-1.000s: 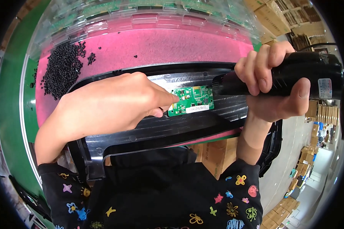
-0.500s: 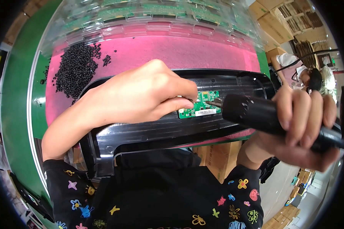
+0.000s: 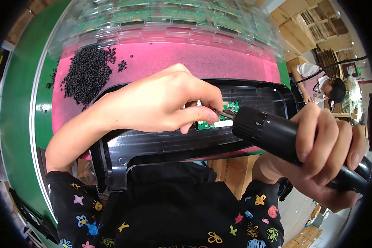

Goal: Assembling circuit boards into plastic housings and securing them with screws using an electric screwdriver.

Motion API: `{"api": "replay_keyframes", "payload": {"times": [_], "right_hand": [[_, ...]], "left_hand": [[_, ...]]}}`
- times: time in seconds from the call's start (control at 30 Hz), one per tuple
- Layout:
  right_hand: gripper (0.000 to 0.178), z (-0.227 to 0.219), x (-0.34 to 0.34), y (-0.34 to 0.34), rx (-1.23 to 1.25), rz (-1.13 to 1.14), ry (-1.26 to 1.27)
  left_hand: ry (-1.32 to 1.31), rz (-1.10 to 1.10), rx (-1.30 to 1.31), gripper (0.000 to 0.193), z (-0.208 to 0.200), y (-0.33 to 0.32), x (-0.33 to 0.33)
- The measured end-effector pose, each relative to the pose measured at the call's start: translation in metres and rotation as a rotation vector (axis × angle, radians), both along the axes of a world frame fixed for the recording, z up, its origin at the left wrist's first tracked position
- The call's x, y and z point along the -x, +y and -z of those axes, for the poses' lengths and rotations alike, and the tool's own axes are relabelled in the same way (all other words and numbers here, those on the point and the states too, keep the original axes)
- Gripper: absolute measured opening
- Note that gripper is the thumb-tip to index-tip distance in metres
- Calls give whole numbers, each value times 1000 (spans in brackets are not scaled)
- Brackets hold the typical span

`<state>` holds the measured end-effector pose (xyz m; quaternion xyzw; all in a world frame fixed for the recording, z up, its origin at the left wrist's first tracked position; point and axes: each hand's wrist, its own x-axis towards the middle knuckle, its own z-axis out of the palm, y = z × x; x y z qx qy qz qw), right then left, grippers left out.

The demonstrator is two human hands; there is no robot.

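My right hand [image 3: 324, 151] is wrapped around a black electric screwdriver [image 3: 268, 132], which lies tilted toward the middle. Its metal bit [image 3: 225, 114] reaches the fingertips of my left hand [image 3: 169, 101]. Thumb and forefinger of that hand are pinched together at the bit's tip; whatever they hold is too small or hidden to name. Just beneath them is a green circuit board [image 3: 211, 125] with a white label, partly covered by my fingers. The board lies inside a long black plastic housing [image 3: 153, 149] that spans the bench in front of me.
A pile of small black screws [image 3: 84, 74] lies on the pink mat [image 3: 161, 58] at the left. Clear plastic trays [image 3: 169, 25] with green boards stand along the back. Another person [image 3: 314, 80] is at the far right, near cardboard boxes [image 3: 297, 33].
The screwdriver has swung so its bit now meets my left fingertips. My right hand has lowered slightly, and my left hand has shifted a little to the right over the board.
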<state>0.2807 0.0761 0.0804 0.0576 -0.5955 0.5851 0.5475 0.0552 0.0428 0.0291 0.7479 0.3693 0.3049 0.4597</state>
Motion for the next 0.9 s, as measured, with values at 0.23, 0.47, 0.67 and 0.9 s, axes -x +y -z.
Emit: {"api": "replay_keyframes", "payload": {"times": [0.23,0.47,0.67,0.9], "right_hand": [[57,33,18,25,-6,-179,-165],[58,44,27,19,118,-22,-220],[59,41,36,16,213,52,-313],[58,39,49,8,191,196,-440]], "left_hand": [[336,-246,-396,11,20,-3,1],[312,-381,-541,10,14,-3,2],[360,-421,-553,12,15,2,8],[303,-440,-542,12,21,3,13]]}}
